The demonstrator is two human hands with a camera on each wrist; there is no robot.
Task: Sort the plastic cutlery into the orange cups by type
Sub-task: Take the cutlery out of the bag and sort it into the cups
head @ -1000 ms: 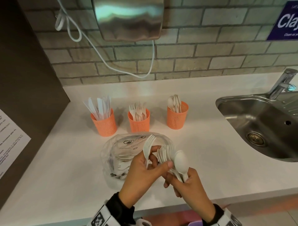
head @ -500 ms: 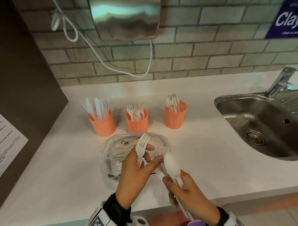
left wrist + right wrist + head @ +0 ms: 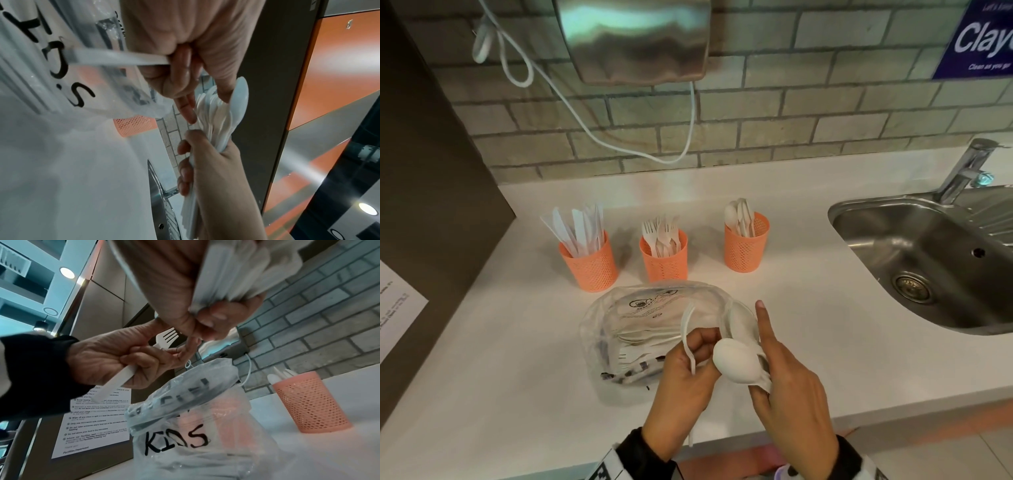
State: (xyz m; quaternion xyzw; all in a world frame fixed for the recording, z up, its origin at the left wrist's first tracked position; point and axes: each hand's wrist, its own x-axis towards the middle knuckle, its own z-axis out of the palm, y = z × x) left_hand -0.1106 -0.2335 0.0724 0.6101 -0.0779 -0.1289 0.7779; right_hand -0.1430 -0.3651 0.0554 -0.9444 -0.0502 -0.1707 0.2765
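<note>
white counter (image 3: 808, 308), steel sink (image 3: 928, 246), grey brick wall (image 3: 791, 113)

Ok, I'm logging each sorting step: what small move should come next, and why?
Probably carry the fork to the middle cup. The left hand grips that single fork, apart from the bundle of cutlery held in the right hand, and the middle cup already holds forks.

Three orange cups (image 3: 664, 256) with a fine mesh of holes stand on the white counter (image 3: 791, 308), all the cutlery in them white, same as the fork (image 3: 164, 339) and spoons (image 3: 738, 363) up front. Clear bag (image 3: 195, 426) with black handwritten letters; grey-beige brick wall (image 3: 825, 120), blue sign (image 3: 976, 37) with white lettering, black sleeve (image 3: 35, 374).
</note>
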